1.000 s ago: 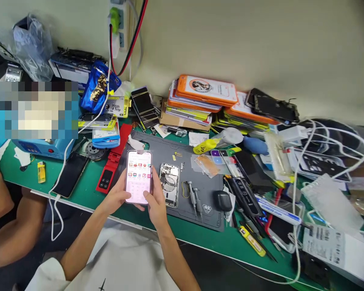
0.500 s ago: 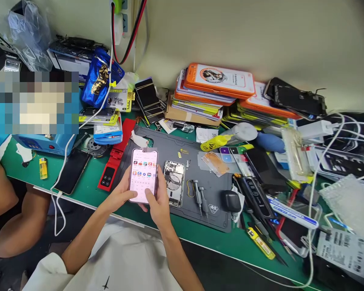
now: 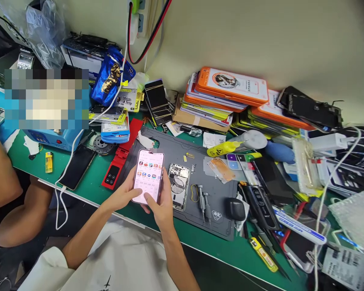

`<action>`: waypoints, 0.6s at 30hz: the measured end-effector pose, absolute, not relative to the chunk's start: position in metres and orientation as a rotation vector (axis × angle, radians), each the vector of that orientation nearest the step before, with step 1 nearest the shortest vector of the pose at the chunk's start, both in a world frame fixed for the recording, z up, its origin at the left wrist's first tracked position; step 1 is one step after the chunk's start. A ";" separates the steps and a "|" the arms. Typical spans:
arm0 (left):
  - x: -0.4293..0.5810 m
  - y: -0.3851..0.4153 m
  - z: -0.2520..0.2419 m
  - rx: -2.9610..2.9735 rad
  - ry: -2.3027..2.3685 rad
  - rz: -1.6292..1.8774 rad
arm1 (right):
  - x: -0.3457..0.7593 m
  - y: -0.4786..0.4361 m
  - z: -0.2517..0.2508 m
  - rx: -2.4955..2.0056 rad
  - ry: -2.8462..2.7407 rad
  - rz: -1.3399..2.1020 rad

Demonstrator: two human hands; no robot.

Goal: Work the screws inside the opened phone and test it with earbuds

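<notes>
Both of my hands hold a lit smartphone (image 3: pixel 149 171) upright above the near edge of the bench. My left hand (image 3: pixel 128 192) wraps its left side, thumb over the lower screen. On the right side, my right hand (image 3: pixel 164 204) grips the phone, its thumb also on the lower screen. App icons show on the pinkish display. Just right of the phone, an opened phone (image 3: pixel 179 188) with bare internals lies on a dark grey work mat (image 3: pixel 200 224). Two small grey screwdrivers (image 3: pixel 204 202) and a yellow loop (image 3: pixel 194 193) lie beside it.
A red device (image 3: pixel 117 165) and a dark phone (image 3: pixel 78 166) lie to the left, near a blue machine (image 3: pixel 48 139). Stacked orange boxes (image 3: pixel 233 85) stand at the wall. Tools, including a yellow cutter (image 3: pixel 263 254), crowd the right. Another person's arm (image 3: pixel 27 214) is at far left.
The whole view has shifted, so the bench things sit farther right in it. Both hands still hold the smartphone, and the right thumb has moved slightly on the screen.
</notes>
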State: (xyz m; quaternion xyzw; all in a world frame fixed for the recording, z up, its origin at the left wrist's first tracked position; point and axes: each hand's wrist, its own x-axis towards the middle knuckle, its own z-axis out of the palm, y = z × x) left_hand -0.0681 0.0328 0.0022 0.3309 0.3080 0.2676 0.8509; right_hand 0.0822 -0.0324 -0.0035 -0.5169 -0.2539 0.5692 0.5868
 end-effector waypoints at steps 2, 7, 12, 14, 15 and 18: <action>-0.068 0.033 0.002 0.686 0.637 0.570 | 0.083 -0.032 -0.004 -1.181 -0.600 1.309; -0.067 0.034 -0.008 0.637 0.583 0.591 | 0.083 -0.029 -0.004 -1.153 -0.607 1.289; -0.067 0.033 -0.016 0.620 0.596 0.602 | 0.083 -0.029 -0.004 -1.154 -0.594 1.285; -0.066 0.033 -0.016 0.618 0.614 0.605 | 0.083 -0.030 -0.005 -1.152 -0.591 1.283; -0.066 0.033 -0.015 0.615 0.619 0.608 | 0.083 -0.030 -0.005 -1.149 -0.590 1.283; -0.064 0.035 -0.012 0.604 0.602 0.613 | 0.083 -0.031 -0.006 -1.142 -0.595 1.281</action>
